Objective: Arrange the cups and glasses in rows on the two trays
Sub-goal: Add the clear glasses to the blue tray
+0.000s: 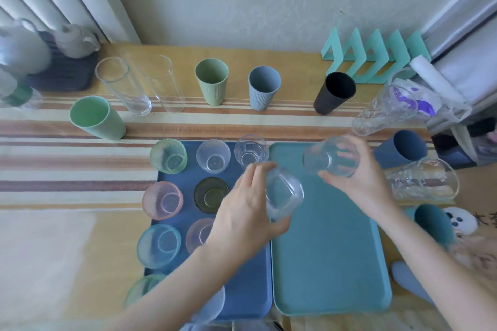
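A blue tray (250,293) lies beside a teal tray (330,263) on the striped table. Several short glasses stand in rows on the blue tray: a green one (169,156), two clear ones (213,156) (251,150), a pink one (162,200), a dark one (211,194) and a light blue one (158,246). My left hand (242,217) grips a clear glass (283,195) over the seam between the trays. My right hand (357,177) holds another clear glass (329,157) above the teal tray's far end.
Tall cups stand along the back: mint (96,118), two clear (122,86) (164,83), olive green (212,80), grey-blue (263,87), black (334,93). Clear glasses (384,110) (422,179) and blue cups (400,150) (433,223) lie right of the teal tray. A teal rack (376,54) is behind.
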### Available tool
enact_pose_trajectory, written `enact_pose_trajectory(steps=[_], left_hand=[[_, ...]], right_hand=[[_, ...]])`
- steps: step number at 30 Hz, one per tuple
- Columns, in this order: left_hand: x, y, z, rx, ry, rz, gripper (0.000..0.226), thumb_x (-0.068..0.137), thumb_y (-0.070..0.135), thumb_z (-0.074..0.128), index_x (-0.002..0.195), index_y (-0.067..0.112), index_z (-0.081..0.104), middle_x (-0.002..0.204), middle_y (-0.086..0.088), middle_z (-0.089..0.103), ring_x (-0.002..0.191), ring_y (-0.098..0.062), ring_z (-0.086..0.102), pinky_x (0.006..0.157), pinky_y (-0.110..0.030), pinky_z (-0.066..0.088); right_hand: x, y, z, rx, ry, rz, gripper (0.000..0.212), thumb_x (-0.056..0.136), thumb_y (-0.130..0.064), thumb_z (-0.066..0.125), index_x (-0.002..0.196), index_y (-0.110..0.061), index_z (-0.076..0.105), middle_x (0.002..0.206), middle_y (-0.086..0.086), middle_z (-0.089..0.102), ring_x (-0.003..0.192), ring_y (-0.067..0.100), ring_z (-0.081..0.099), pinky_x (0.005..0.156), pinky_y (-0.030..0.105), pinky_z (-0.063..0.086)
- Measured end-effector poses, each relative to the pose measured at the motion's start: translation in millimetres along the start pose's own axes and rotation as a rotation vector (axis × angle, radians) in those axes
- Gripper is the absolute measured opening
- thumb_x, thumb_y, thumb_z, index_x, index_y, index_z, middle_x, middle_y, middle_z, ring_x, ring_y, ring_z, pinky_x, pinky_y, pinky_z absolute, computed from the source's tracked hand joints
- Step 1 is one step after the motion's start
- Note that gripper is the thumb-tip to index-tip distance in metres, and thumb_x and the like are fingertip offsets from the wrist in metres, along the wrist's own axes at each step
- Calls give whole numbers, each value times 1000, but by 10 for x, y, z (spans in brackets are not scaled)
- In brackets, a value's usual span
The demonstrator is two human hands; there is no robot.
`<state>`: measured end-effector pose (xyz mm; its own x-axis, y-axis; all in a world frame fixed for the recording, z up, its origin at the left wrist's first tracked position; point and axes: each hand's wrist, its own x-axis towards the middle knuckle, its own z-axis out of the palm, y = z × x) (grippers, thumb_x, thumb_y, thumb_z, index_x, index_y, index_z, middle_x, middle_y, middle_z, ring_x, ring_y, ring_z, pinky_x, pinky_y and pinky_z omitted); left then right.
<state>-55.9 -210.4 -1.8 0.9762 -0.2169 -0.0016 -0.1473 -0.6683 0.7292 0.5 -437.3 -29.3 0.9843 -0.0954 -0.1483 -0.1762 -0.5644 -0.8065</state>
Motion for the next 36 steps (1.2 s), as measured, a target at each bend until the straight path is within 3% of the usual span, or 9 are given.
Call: enact_pose_trajectory(steps=[6,10,15,19,23,25,27,31,36], left_hand=[[-1056,-118,337,90,-179,-16,70,50,45,56,117,26,45,114,18,44,96,-1,51,60,-11,43],[-1379,-234,577,163,-269,-10,71,42,43,43,111,26,47,108,15,46,84,-1,56,70,-13,39],[-1540,-337,737,231,-358,-39,57,51,31,33,106,26,46,96,12,66,77,0,64,78,-18,38],[-1558,-427,780,265,-356,9,75,31,22,46,106,22,47,97,8,65,88,-5,60,83,-19,37],[-1492,-457,793,288,-311,50,63,44,14,41,106,20,48,94,8,66,93,-6,52,85,-22,37],[-1470,-483,826,313,-305,62,73,36,12,54,108,20,46,93,9,67,94,-6,47,87,-23,37],[-1464,-506,856,336,-322,73,88,22,10,63,108,19,46,93,9,67,93,-7,52,88,-23,37],[-1437,-489,828,348,-350,88,88,16,12,67,102,17,46,85,8,65,78,-8,63,78,-16,44],[-1436,-521,799,346,-391,57,96,15,21,73,107,14,46,91,6,68,83,-9,66,73,-14,50]], right_hand=[[-952,187,367,11,-175,6,85,59,-10,85,117,-43,33,123,-9,53,112,-4,50,88,14,46],[-1224,217,645,-23,-292,29,79,62,-19,83,118,-44,33,124,-20,50,112,-7,49,93,22,46],[-1298,176,868,-89,-329,14,73,66,-23,78,122,-39,34,126,-23,46,112,3,50,95,23,43],[-1328,181,1002,-111,-337,-56,74,65,-18,77,127,-31,36,126,-16,40,117,3,45,94,23,43],[-1324,157,1114,-166,-307,-78,73,64,-16,76,126,-24,39,122,-14,36,116,7,45,85,21,44],[-1315,141,1163,-188,-286,-88,73,64,-18,76,127,-21,39,122,-13,37,116,10,44,84,17,41],[-1304,125,1210,-205,-276,-87,75,64,-20,76,128,-20,38,123,-10,38,118,11,44,84,20,43],[-1303,107,1287,-200,-287,-72,78,63,-21,79,129,-19,36,127,-7,38,121,12,42,89,23,43],[-1295,92,1360,-199,-292,-57,80,64,-24,81,130,-16,35,128,-3,37,122,14,41,92,21,39]])
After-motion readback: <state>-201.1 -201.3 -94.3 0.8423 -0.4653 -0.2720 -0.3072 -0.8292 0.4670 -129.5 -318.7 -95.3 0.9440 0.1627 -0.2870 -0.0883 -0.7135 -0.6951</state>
